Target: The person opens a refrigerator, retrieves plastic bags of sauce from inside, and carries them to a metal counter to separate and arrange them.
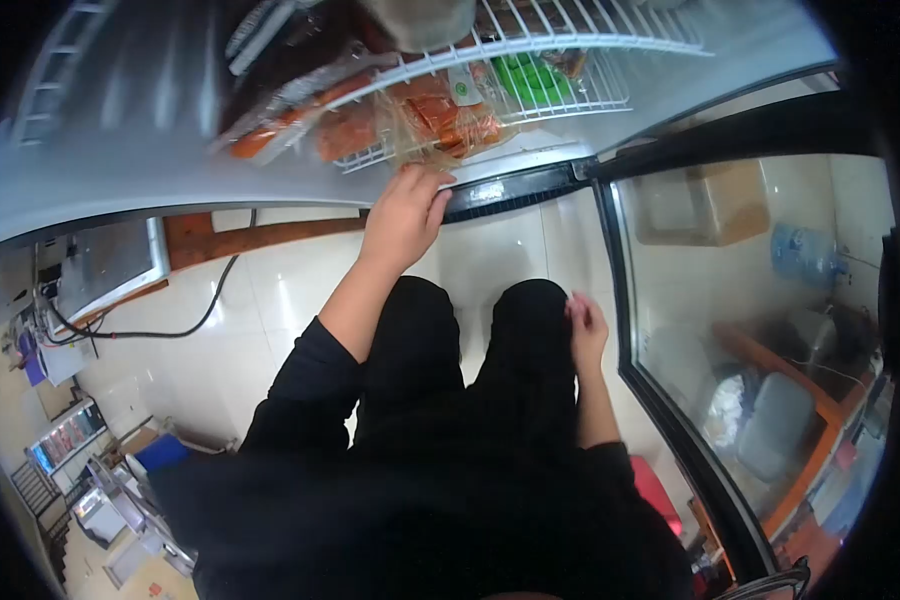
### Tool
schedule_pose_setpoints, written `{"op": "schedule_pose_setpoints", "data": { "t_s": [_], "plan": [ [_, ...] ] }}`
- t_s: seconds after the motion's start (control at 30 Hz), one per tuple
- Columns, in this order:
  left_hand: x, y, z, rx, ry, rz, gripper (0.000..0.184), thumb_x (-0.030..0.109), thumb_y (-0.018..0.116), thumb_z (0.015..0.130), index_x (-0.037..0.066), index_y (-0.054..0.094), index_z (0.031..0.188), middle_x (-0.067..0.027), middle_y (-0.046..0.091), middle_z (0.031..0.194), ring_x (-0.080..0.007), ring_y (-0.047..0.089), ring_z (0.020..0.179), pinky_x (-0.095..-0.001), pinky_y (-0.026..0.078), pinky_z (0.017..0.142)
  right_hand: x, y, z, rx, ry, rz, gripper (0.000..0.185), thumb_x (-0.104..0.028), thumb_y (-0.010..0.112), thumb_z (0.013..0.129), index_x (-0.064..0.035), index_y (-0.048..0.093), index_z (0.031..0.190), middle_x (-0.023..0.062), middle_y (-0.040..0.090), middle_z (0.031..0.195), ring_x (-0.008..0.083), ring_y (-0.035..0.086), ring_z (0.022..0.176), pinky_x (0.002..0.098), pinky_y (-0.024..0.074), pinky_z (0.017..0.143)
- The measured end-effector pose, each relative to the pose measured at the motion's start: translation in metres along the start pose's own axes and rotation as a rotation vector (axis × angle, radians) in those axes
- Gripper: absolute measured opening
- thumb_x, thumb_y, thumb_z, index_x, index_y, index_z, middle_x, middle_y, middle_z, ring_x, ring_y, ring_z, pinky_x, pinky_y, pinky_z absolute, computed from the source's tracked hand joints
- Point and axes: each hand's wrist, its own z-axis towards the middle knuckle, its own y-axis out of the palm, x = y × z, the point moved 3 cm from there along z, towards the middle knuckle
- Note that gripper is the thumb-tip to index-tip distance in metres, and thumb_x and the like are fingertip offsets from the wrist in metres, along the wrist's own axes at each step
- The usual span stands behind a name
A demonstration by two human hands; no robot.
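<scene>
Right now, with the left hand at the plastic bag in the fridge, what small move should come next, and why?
Probably raise the right hand to support the plastic bag: it sits at the front of the lower wire shelf, the left hand reaches its near end, and the right is down beside the knee. The left's grip is unclear.

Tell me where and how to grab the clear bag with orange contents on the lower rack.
Best pinch the loose plastic at the bag's near edge, coming from the open front of the fridge. That slack film reaches the lower rack's front, beside the left hand, while the upper rack likely hampers reaching from above.
</scene>
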Motion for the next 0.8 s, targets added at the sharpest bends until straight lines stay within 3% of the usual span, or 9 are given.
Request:
{"op": "schedule_pose_setpoints", "data": {
  "t_s": [0.13,0.33,0.43,0.5,0.57,0.63,0.7,0.77,0.8],
  "plan": [
    [-0.036,0.038,0.0,0.265,0.124,0.107,0.014,0.007,0.064,0.076,0.009,0.062,0.09,-0.0087,0.058,0.086,-0.0296,0.055,0.084,-0.0368,0.046,0.072,-0.018,0.079,0.108,-0.058,-0.342,0.036,0.019,-0.014,0.055,0.09,-0.0005,0.062,0.103,0.0051,0.064,0.088,0.0106,0.058,0.079,0.0223,0.0461,0.072],
    [-0.061,0.067,-0.027,0.53,0.266,-0.025,0.018,0.003,0.067,0.073,0.008,0.062,0.089,-0.0081,0.059,0.085,-0.0276,0.057,0.077,-0.0345,0.046,0.066,0.005,0.131,0.159,-0.283,-0.432,0.192,0.018,-0.01,0.055,0.09,-0.0021,0.062,0.105,0.0041,0.061,0.094,0.0093,0.056,0.081,0.0225,0.0449,0.073],
    [-0.055,0.075,-0.063,0.023,0.09,-0.135,0.016,0.006,0.067,0.075,0.006,0.061,0.089,-0.0107,0.059,0.08,-0.0295,0.057,0.073,-0.0341,0.047,0.064,0.025,0.14,0.118,-0.672,-0.575,-0.117,0.03,-0.006,0.063,0.079,-0.0068,0.062,0.109,0.0045,0.062,0.084,0.0082,0.055,0.078,0.0235,0.0457,0.069],
    [-0.077,0.086,-0.11,-0.65,-0.208,-0.284,0.022,0.014,0.071,0.072,0.004,0.059,0.087,-0.0116,0.059,0.075,-0.0282,0.058,0.07,-0.0336,0.046,0.061,-0.003,0.139,0.057,-1.278,-0.137,-0.267,0.048,-0.003,0.062,0.072,-0.0086,0.058,0.12,0.0041,0.059,0.069,0.0096,0.055,0.072,0.0269,0.0464,0.068],
    [-0.071,0.068,-0.141,-1.223,-0.158,-0.452,0.031,0.021,0.077,0.066,0.004,0.057,0.082,-0.0088,0.059,0.072,-0.0238,0.058,0.066,-0.033,0.046,0.058,0.004,0.14,0.021,-1.535,-0.252,-0.074,0.048,-0.005,0.059,0.075,-0.0078,0.054,0.122,0.0037,0.058,0.07,0.0103,0.056,0.073,0.0268,0.0467,0.069],
    [-0.057,0.051,-0.157,-1.437,-0.097,-0.613,0.038,0.019,0.081,0.058,0.006,0.057,0.085,-0.0062,0.056,0.072,-0.0211,0.058,0.066,-0.0312,0.046,0.059,0.055,0.141,0.006,-1.569,-0.444,-0.024,0.045,-0.007,0.056,0.077,-0.007,0.053,0.123,0.0037,0.059,0.072,0.0115,0.057,0.073,0.0268,0.0469,0.07],
    [-0.052,0.05,-0.174,-1.533,-0.071,-0.973,0.045,0.019,0.084,0.05,0.005,0.056,0.081,-0.0029,0.053,0.067,-0.0152,0.053,0.062,-0.0287,0.043,0.055,0.076,0.137,0.016,-1.431,-0.363,-0.032,0.039,-0.008,0.053,0.08,-0.0061,0.054,0.118,0.0044,0.06,0.079,0.0128,0.058,0.076,0.0269,0.0469,0.071],
    [-0.056,0.061,-0.189,-1.43,0.016,-1.315,0.061,0.014,0.085,0.045,0.003,0.054,0.097,-0.0029,0.053,0.076,-0.0124,0.051,0.066,-0.0251,0.041,0.056,0.049,0.113,0.043,-1.276,0.059,-0.057,0.022,-0.001,0.05,0.086,-0.0057,0.058,0.105,0.0092,0.06,0.105,0.016,0.057,0.091,0.0298,0.0471,0.078],
    [-0.051,0.065,-0.19,-1.334,-0.049,-1.526,0.066,0.014,0.084,0.045,0.003,0.052,0.101,-0.0033,0.053,0.079,-0.0119,0.05,0.067,-0.0243,0.041,0.057,0.039,0.103,0.056,-1.124,-0.222,0.163,0.023,-0.002,0.052,0.082,-0.0071,0.057,0.104,0.0061,0.056,0.103,0.0103,0.05,0.086,0.0211,0.0411,0.074]
  ]
}}
